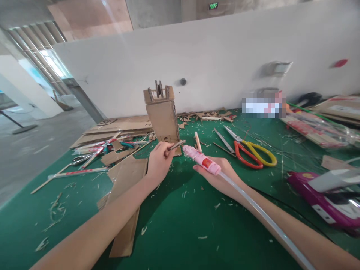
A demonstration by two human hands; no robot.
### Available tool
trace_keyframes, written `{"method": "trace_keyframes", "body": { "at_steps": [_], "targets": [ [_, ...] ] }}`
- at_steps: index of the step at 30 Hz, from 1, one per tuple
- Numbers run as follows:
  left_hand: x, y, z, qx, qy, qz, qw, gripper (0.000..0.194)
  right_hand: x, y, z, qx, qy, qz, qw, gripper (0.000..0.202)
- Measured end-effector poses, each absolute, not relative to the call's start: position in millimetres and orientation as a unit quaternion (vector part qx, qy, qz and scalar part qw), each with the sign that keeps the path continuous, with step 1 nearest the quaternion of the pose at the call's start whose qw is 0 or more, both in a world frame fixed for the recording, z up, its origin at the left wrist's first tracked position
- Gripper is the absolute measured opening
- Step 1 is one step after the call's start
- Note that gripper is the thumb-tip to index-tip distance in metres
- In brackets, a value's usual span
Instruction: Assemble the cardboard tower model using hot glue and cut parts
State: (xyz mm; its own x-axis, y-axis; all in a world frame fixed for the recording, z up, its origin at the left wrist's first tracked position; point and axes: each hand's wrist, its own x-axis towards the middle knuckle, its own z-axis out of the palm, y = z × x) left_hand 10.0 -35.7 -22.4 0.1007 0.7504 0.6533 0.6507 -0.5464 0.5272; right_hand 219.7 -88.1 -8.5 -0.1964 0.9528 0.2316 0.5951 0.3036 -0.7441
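My right hand (222,174) is wrapped round a pink hot glue gun (206,162), with a long clear glue stick (261,213) running out of its back end. The gun's front end points at a small flat cardboard piece (176,145) that my left hand (159,161) pinches between its fingers. Glue strands cling around the gun's front; whether it touches the piece I cannot tell. Just behind stands an upright cardboard tower (162,120), with a cardboard wheel (159,89) mounted between supports on its top.
Scissors with red and yellow handles (249,152) lie right of centre, beside a blade (224,141). A purple power strip (317,198) is at the right. Cardboard sheets (120,127), a cut cardboard strip (126,210) and wrapped sticks (78,172) lie left. Scraps (208,115) line the white wall.
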Motion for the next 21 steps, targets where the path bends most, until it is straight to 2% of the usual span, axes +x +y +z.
{"method": "trace_keyframes", "body": {
  "at_steps": [8,21],
  "targets": [
    [11.6,-36.9,-21.6,0.74,0.473,0.476,0.046,0.007,218.5,-85.9,-16.6,-0.513,-0.775,0.185,0.32,0.038],
    [10.6,-36.3,-22.9,0.746,0.47,0.47,0.042,0.012,215.5,-87.2,-14.5,-0.525,-0.782,0.173,0.287,0.038]
  ]
}}
